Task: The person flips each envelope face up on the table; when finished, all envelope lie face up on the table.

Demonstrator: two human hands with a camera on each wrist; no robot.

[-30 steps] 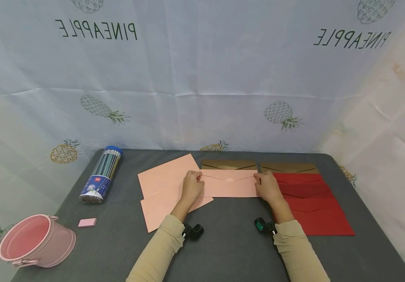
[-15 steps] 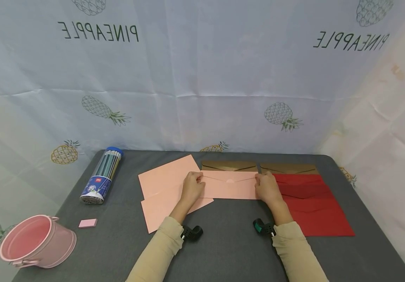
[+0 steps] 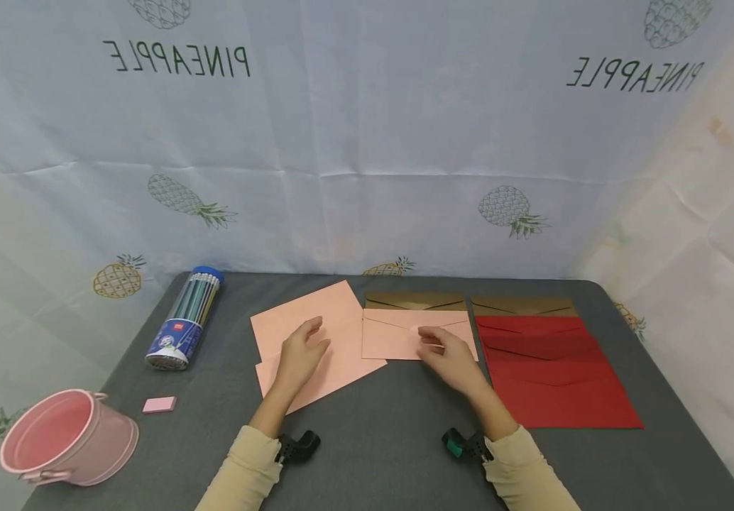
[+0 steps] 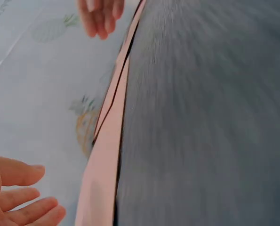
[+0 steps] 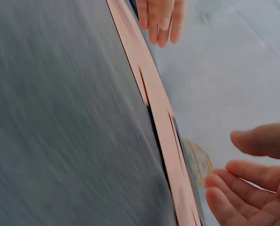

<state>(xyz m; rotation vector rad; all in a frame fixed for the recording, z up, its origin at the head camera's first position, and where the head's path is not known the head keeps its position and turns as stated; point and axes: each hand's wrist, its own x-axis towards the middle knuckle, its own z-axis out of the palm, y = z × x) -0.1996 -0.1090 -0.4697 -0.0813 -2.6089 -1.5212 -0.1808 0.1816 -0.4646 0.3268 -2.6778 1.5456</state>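
A pale pink envelope [image 3: 389,342], flap side up, lies in the middle of the grey table. My right hand [image 3: 453,357] hovers over its right part with fingers loosely bent and nothing between them. To the left, my left hand [image 3: 297,360] is held over two overlapping pink envelopes [image 3: 306,319] lying askew, its thumb apart from its fingers. In the left wrist view the left hand [image 4: 24,195] is empty, and the right wrist view shows the right hand [image 5: 255,183] empty too. Both stand clear of the pink envelopes [image 5: 154,94] there.
Red envelopes [image 3: 571,397] overlap in a column at the right. Two gold envelopes [image 3: 414,300] lie along the back. On the left are a tub of pencils [image 3: 184,319] with a blue lid, a pink eraser [image 3: 159,404] and a pink bucket [image 3: 86,443]. A pineapple-print curtain [image 3: 367,142] hangs behind.
Both hands have let go of the middle pink envelope's upper corners. The left hand has moved left over the other pink envelopes; the right hand has moved inward, leftward over the envelope.
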